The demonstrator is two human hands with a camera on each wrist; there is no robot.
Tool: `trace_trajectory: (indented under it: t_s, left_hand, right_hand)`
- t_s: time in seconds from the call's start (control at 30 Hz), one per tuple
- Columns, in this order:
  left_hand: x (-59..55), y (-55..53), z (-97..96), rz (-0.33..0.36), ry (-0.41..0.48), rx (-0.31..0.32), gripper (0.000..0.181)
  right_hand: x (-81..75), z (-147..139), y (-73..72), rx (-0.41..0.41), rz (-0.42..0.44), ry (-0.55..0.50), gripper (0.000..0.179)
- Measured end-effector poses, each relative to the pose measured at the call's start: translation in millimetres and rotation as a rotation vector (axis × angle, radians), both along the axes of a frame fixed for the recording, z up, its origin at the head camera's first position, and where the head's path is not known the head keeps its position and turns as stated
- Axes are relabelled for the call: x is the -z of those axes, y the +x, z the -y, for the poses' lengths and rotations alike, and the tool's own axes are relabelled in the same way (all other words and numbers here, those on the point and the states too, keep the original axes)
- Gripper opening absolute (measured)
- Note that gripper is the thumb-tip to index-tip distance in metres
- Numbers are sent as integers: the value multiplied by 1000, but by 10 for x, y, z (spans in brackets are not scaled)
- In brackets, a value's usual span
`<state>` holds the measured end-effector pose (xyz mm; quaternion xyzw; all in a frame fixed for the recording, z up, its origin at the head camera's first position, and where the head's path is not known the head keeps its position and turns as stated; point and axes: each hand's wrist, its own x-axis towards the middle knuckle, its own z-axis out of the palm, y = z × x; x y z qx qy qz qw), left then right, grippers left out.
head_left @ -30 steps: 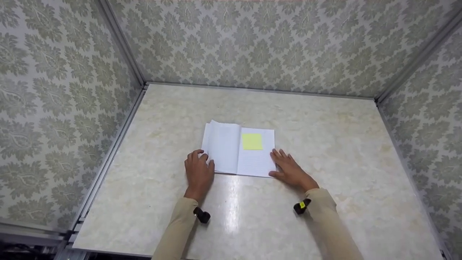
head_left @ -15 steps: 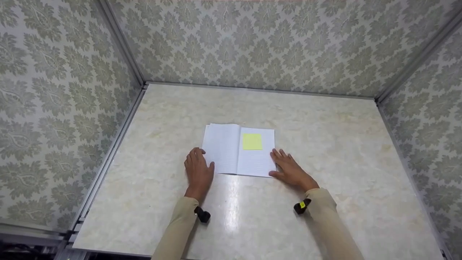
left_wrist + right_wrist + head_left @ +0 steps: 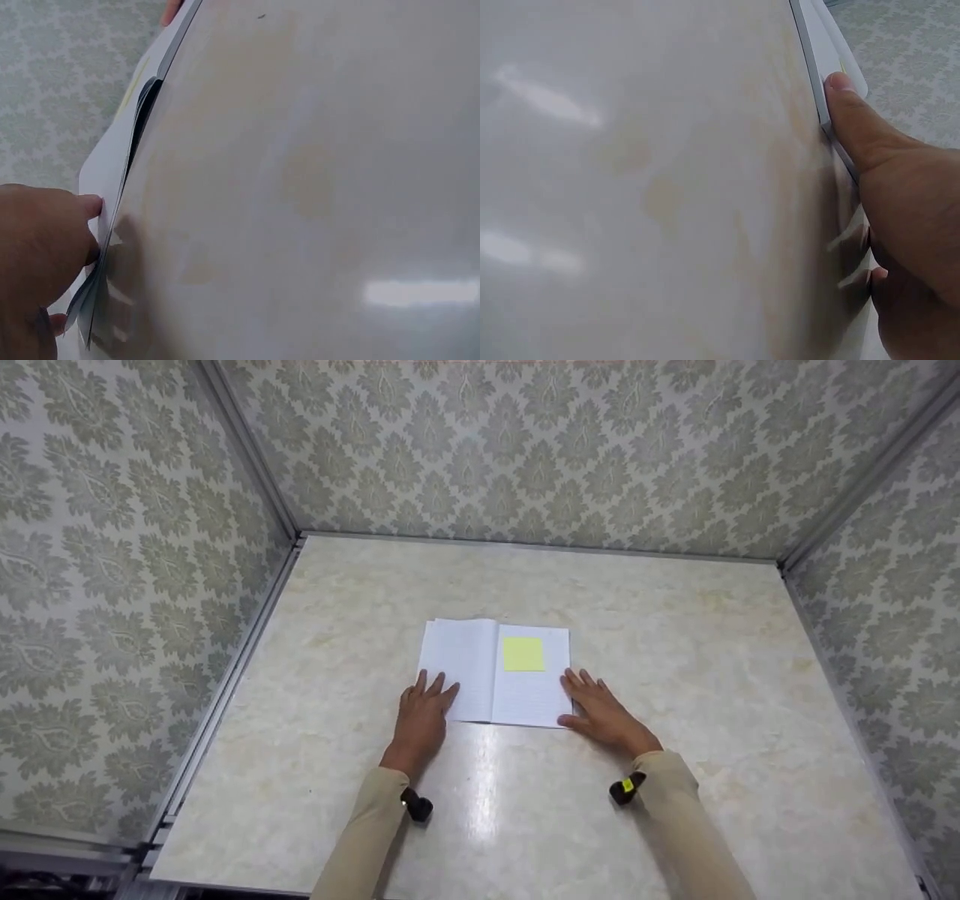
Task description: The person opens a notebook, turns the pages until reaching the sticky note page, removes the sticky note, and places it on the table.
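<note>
A notebook (image 3: pixel 525 701) of lined white paper lies spread on the table, a yellow sticky note (image 3: pixel 523 654) on the upper part of its right page. My left hand (image 3: pixel 421 720) rests on the lower outer corner of the left page with its fingers spread. In the left wrist view several pages (image 3: pixel 88 296) fan apart and bend at the edge by that hand. My right hand (image 3: pixel 604 716) lies along the right page's outer edge, fingers fairly straight. Its thumb (image 3: pixel 847 94) presses on the page's lower corner in the right wrist view.
The marbled table (image 3: pixel 675 660) has patterned panels on three sides: a left wall (image 3: pixel 97 585), a back wall (image 3: pixel 525 450) and a right wall (image 3: pixel 900 555). Metal rails (image 3: pixel 255 450) frame the corners. A black camera (image 3: pixel 417 805) is worn on each wrist.
The raised left pages have settled flatter. My left hand has shifted slightly right and its fingers have straightened from a curl onto the page. The right hand has stayed in place.
</note>
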<state>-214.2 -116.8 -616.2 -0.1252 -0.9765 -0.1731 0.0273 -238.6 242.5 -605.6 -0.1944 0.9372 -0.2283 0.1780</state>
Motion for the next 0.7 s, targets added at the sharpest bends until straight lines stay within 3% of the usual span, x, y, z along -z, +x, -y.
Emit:
trace_trajectory:
  t_s: [0.1,0.17,0.33,0.7]
  left_hand:
    - [-11,-1,-7,42,68,-27,41]
    - [-23,-5,-14,54,81,-30,49]
    - [-48,2,-36,54,32,-23,67]
    - [-99,46,-71,95,11,-75,71]
  right_hand:
    - [-13,1,-1,0,2,-6,89]
    - [-24,2,-1,4,3,-7,89]
    - [-42,-7,-3,-8,-19,-15,88]
    - [-22,0,9,1,-10,-20,89]
